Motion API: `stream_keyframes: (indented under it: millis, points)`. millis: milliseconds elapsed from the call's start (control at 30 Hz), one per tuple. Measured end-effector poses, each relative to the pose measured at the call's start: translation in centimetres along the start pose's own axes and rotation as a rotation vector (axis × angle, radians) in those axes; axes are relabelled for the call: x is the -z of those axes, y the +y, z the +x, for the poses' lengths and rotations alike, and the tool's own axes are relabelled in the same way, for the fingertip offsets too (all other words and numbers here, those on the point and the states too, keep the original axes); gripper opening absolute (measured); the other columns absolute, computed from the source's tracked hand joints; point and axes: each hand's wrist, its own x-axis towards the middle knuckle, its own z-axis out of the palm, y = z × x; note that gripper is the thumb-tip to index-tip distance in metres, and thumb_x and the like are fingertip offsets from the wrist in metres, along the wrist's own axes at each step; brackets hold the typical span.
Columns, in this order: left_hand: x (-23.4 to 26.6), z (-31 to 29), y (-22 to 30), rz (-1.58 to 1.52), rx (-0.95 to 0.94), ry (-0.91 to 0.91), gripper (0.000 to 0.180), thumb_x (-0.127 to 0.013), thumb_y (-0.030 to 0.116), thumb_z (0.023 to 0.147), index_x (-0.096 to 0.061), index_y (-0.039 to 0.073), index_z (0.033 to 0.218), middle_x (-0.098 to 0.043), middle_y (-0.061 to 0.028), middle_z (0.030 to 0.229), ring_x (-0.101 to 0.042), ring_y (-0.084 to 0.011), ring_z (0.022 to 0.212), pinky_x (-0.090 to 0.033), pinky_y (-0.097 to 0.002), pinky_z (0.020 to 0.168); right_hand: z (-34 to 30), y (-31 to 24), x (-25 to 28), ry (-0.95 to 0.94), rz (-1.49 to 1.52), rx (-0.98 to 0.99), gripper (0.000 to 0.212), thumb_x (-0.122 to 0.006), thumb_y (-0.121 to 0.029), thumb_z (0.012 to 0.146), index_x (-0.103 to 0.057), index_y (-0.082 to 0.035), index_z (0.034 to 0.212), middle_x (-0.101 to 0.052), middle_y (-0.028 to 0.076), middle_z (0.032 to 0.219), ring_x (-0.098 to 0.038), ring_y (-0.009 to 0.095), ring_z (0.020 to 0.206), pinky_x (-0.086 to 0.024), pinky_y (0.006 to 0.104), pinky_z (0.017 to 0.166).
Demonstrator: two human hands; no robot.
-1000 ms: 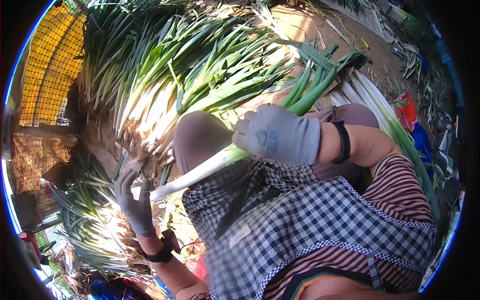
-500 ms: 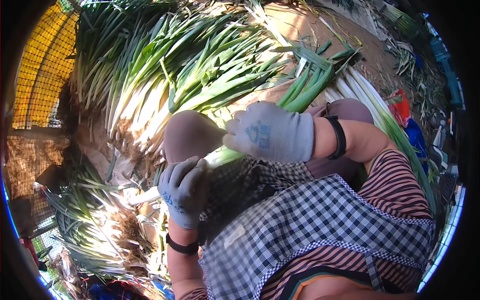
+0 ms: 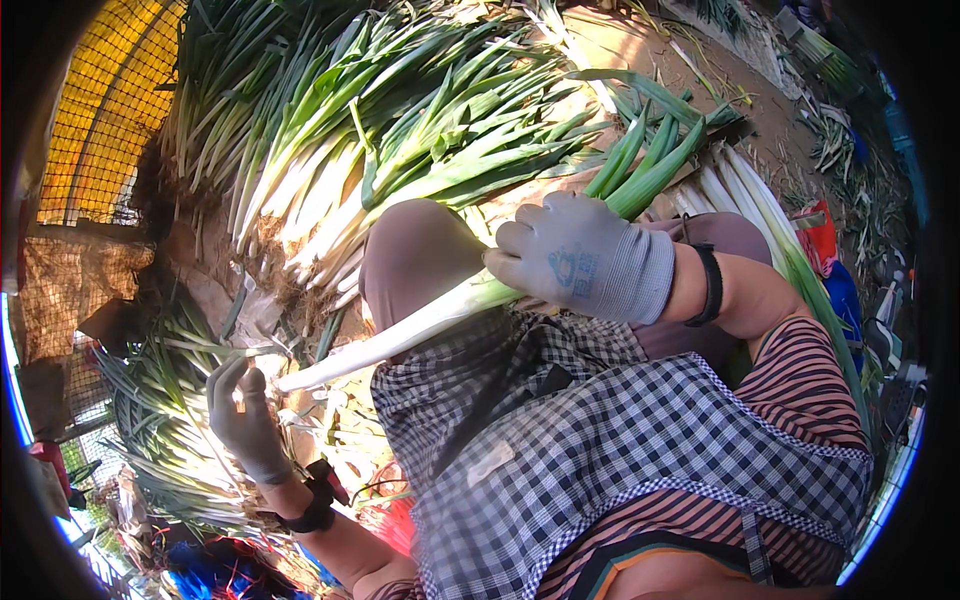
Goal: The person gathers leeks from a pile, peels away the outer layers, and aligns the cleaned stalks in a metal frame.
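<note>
A long green onion (image 3: 400, 333) lies slantwise across my lap, white root end toward the lower left and green leaves toward the upper right. My right hand (image 3: 570, 255), in a grey knitted glove, is closed around its stalk where white turns to green. Just beyond the root end, apart from the stalk, is my gloved left hand (image 3: 243, 415). Its fingers are bent, and a gap shows between thumb and fingers. I see nothing held there. A checked apron (image 3: 620, 450) covers my front, below my raised knee (image 3: 420, 245).
A large pile of green onions (image 3: 400, 130) spreads over the ground ahead. A smaller pile (image 3: 180, 430) lies at the left, by the yellow netted wall (image 3: 105, 110). More white-stalked onions (image 3: 755, 200) lie at my right. Blue and red strings (image 3: 220, 570) are at lower left.
My left hand has let go of the stalk's white part and moved left and down, past the root end. My right hand keeps its hold. The whole view has shifted slightly.
</note>
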Motion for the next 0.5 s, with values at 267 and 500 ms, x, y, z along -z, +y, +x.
stream_keyframes:
  millis: [267,500]
  points:
    - [-5.1,-4.2,0.0,-0.653,0.493,-0.558,0.036,-0.076,0.012,0.078,-0.069,-0.002,0.11,-0.069,-0.014,0.102,-0.065,-0.0218,0.097,-0.049,-0.0305,0.088,0.4,0.2,-0.4,0.041,-0.025,0.093,0.02,-0.059,-0.021,0.074,-0.063,-0.012,0.091,-0.057,0.001,0.086,-0.059,0.017,0.078,-0.048,0.0309,0.064]
    - [-6.3,-5.6,1.6,-0.551,0.227,-0.266,0.004,-0.063,0.0,0.085,-0.066,-0.003,0.088,-0.067,-0.0107,0.09,-0.063,-0.018,0.086,-0.05,-0.0298,0.081,0.5,1.0,-1.5,0.181,-0.089,0.13,0.008,-0.061,-0.021,0.074,-0.059,-0.015,0.076,-0.056,0.0,0.079,-0.062,0.016,0.075,-0.048,0.0299,0.061]
